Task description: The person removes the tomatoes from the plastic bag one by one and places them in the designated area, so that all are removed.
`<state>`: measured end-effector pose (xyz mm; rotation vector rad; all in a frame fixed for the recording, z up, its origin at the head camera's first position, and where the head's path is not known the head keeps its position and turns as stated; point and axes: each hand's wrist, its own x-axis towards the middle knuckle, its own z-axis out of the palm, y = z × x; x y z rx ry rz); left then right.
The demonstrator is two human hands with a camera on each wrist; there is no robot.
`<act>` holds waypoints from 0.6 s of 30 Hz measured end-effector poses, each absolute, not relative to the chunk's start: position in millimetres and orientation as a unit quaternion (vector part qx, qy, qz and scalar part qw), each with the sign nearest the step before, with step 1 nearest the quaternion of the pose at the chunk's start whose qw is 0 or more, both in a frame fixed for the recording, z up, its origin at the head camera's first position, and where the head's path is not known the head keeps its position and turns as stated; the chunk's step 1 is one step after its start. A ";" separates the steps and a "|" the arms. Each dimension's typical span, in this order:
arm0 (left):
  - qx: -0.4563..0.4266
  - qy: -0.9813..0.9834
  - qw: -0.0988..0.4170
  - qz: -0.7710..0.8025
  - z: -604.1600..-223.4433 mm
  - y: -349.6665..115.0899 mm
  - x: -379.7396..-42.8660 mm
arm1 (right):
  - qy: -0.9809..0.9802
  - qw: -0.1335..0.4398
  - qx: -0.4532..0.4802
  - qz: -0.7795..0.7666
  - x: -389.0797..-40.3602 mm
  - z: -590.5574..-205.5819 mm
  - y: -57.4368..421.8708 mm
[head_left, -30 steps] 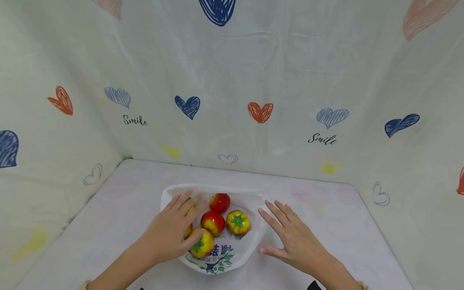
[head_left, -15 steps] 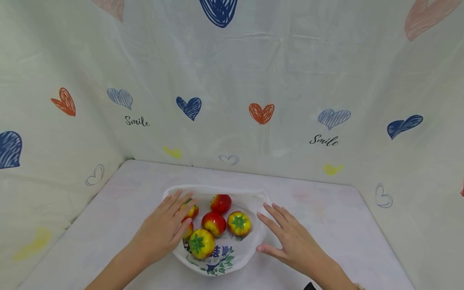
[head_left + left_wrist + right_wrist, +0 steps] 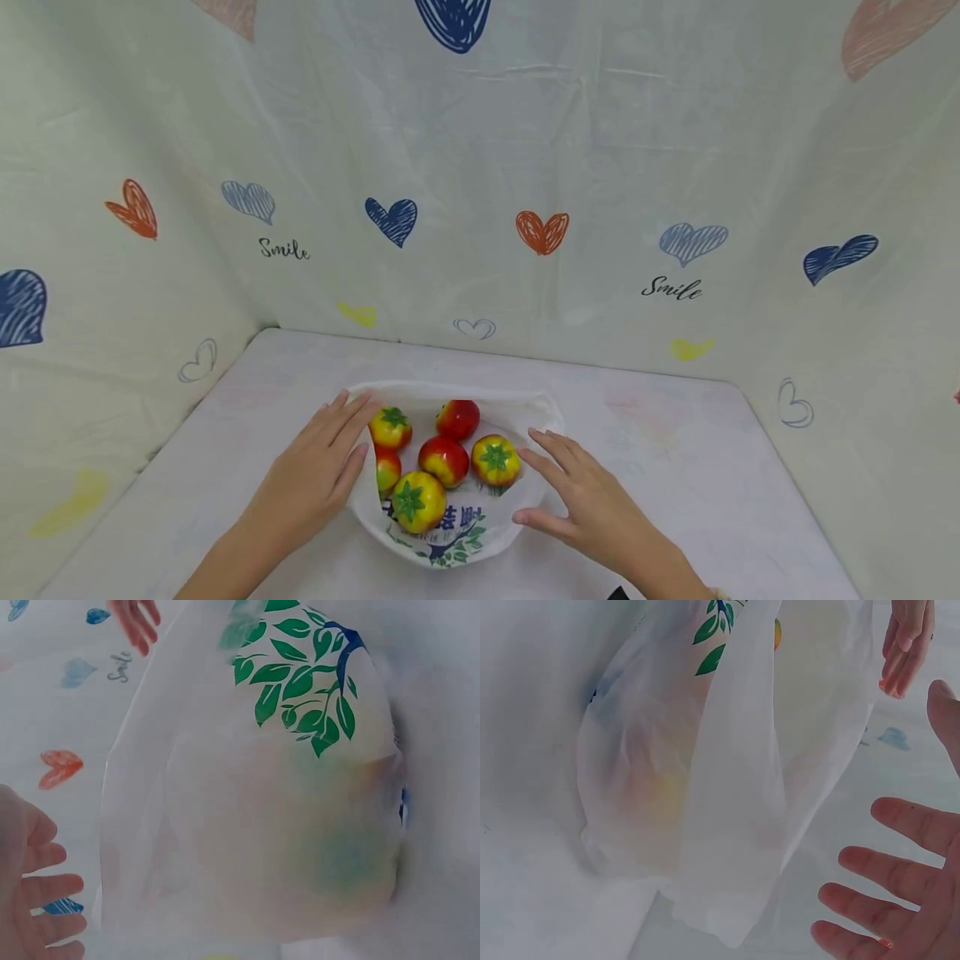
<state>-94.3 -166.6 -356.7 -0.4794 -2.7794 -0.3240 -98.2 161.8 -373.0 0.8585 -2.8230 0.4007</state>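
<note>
A white plastic bag [image 3: 525, 408] stands with its mouth spread wide on the table, a leafy branch and dark lettering printed on it. Inside lie several shiny red-and-yellow fruits [image 3: 419, 502], some with green leafy tops. At the bag's left rim is my left hand [image 3: 300, 471], its fingers straight and holding nothing. My right hand [image 3: 588, 504] is beside the right rim, fingers spread and relaxed. In the left wrist view, the left hand [image 3: 41, 892] is apart from the bag's side [image 3: 225, 825]; in the right wrist view, the right hand [image 3: 900, 892] is also apart from it.
The table [image 3: 675, 450] has a pale cover. Behind and at both sides hangs a light curtain [image 3: 600, 167] printed with hearts and the word Smile.
My left hand has drawn back to the left from over the fruits, so more of them show. The right hand has moved slightly left and nearer. The bag and fruits stay in place.
</note>
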 end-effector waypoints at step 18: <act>-0.033 -0.965 0.124 -0.230 -366.2 -169.8 -82.6 | -0.921 -0.003 0.278 0.272 -96.6 -382.4 128.4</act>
